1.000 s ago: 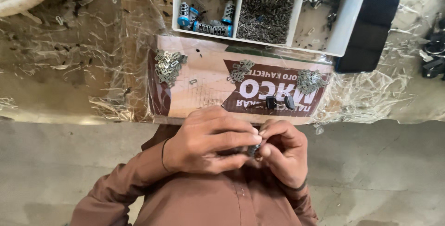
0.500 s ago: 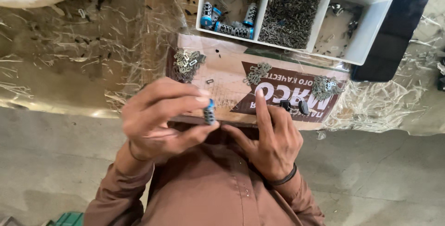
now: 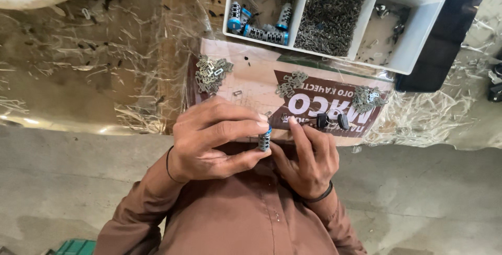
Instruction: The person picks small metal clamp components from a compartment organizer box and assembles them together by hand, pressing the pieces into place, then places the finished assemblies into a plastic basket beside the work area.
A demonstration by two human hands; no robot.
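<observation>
While left hand (image 3: 209,142) pinches cylinder (image 3: 265,140), fingers hide its middle.

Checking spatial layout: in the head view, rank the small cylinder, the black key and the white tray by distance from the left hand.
1. Small cylinder, held in the left hand.
2. Black key, right of it.
3. White tray, top right.

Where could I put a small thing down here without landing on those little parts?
Barest is the cardboard sheet between the left pile of metal plates and the middle pile. The plastic-covered bench left of it is roomy too, bar stray bits. Crowded: the compartment tray, and the sheet's right end around the right hand, right pile and black parts.
</observation>
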